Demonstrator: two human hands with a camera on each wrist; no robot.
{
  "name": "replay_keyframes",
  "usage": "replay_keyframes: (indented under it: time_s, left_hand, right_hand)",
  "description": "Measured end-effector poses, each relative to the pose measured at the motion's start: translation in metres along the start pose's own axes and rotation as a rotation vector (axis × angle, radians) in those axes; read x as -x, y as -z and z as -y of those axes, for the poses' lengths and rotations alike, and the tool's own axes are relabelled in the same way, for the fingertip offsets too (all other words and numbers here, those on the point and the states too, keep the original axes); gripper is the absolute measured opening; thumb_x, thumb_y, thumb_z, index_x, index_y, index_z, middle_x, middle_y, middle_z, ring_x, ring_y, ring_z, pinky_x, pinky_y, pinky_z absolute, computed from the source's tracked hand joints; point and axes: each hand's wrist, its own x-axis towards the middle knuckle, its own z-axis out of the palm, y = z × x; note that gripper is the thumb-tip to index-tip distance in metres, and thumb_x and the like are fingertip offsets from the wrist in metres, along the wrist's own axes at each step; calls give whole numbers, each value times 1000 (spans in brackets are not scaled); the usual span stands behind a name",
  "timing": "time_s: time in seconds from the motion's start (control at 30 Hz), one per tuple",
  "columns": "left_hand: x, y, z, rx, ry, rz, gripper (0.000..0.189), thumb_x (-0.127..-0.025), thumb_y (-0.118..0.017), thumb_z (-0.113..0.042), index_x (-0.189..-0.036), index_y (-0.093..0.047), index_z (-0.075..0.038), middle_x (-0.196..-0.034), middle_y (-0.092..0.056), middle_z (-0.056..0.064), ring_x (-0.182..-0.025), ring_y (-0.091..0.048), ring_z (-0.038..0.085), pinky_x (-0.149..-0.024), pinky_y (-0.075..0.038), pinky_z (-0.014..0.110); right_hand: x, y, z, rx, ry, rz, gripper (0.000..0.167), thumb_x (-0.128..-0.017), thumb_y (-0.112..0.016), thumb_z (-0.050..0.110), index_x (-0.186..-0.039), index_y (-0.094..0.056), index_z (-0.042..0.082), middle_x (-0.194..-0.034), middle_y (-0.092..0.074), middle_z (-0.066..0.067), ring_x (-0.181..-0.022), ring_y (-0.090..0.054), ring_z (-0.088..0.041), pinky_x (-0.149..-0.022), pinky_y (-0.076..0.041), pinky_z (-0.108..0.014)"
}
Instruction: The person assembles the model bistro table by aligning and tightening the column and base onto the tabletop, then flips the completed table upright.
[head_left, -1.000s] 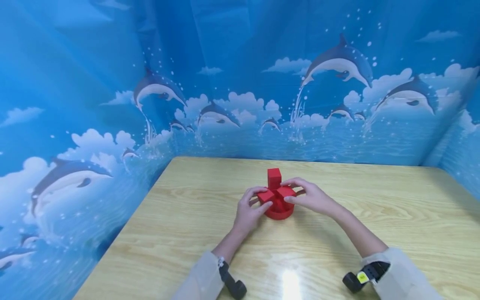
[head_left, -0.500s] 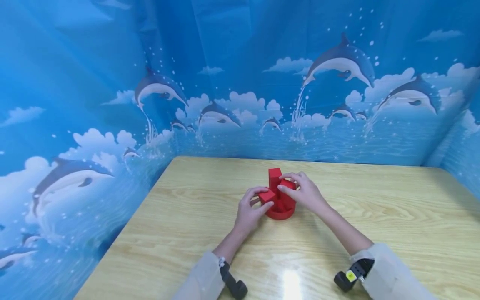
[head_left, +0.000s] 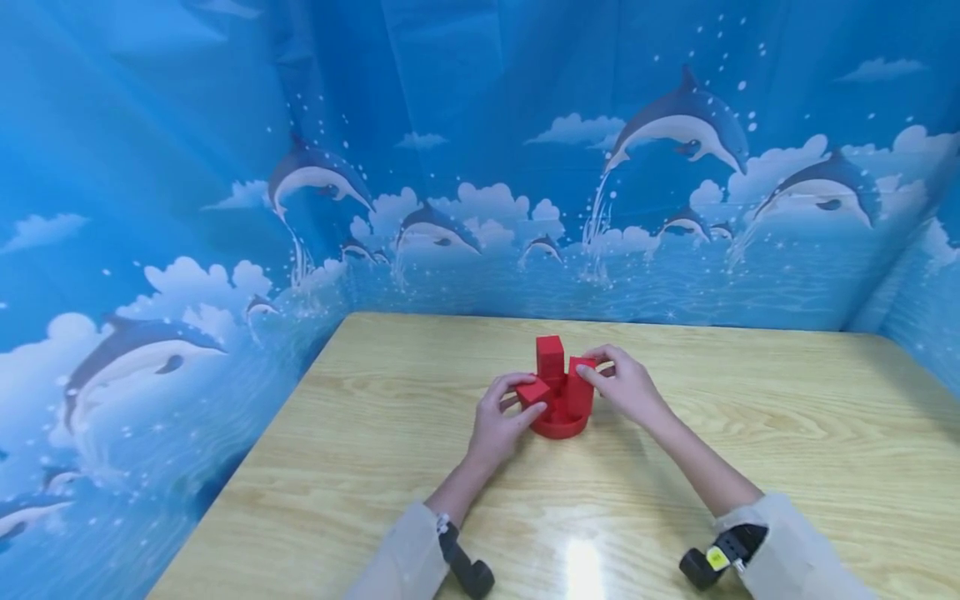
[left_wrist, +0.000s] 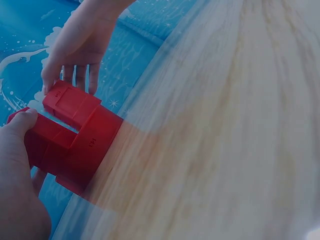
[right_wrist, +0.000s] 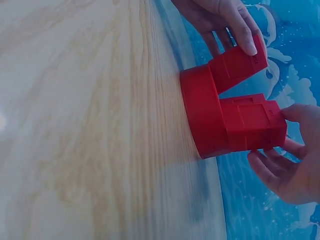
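A red round base (head_left: 559, 429) sits on the table, with red rectangular blocks standing up from it. My left hand (head_left: 497, 423) pinches the left red block (head_left: 534, 392) between thumb and fingers; this block leans outward in the right wrist view. At the other side, my right hand (head_left: 628, 388) holds the right red block (head_left: 581, 393) near its top, thumb on the near face. A back red block (head_left: 550, 357) rises behind them, touched by neither hand. Small numbers mark the base wall (left_wrist: 89, 155) in the left wrist view. The blocks' lower ends are hidden inside the base.
Wood-grain table (head_left: 360, 433) lies under the base and arms. A blue curtain with dolphins (head_left: 465, 275) hangs along the table's back and left sides. Black wrist cameras (head_left: 471, 575) are strapped over both sleeves.
My right hand has swung inward, then back outward, turning the right block; it now stands more upright, its tall near face showing. The left hand and left block have stayed in place.
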Motion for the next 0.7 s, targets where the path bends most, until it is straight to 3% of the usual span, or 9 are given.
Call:
replay_keyframes:
  time_s: [0.13, 0.33, 0.5, 0.7]
  left_hand:
    - [0, 1, 0, 3, -3, -3, 35, -81, -69, -2, -113, -57, 0, -116, -55, 10, -107, -51, 24, -88, -46, 38]
    - [-1, 1, 3, 7, -14, 2, 35, -80, -70, -2, -112, -58, 1, -116, -55, 11, -106, -51, 24, -88, -47, 38]
    - [-1, 1, 3, 3, -18, 4, 35, -80, -70, -2, -112, -58, 1, -115, -55, 10, -106, -51, 24, -88, -47, 37]
    - [0, 0, 2, 3, -6, 3, 35, -80, -70, -4, -113, -58, 0, -116, -55, 9, -107, -51, 23, -88, -47, 38]
  right_hand:
    - [3, 6, -4, -62, -7, 15, 43, -90, -60, 30, -118, -46, 0, -119, -50, -20, -104, -54, -36, -80, -50, -42]
    - [4, 9, -14, -216, 153, 117, 42, -93, -54, 15, -131, -44, -1, -127, -47, -22, -101, -56, -34, -82, -50, -40]
    - [7, 11, -19, -192, 183, 120, 43, -92, -57, 17, -130, -46, -1, -122, -48, -21, -92, -58, -28, -74, -53, -42]
    - [14, 16, -20, -136, 132, 120, 48, -89, -63, 23, -129, -47, 2, -121, -48, -20, -94, -56, -30, -71, -53, -40]
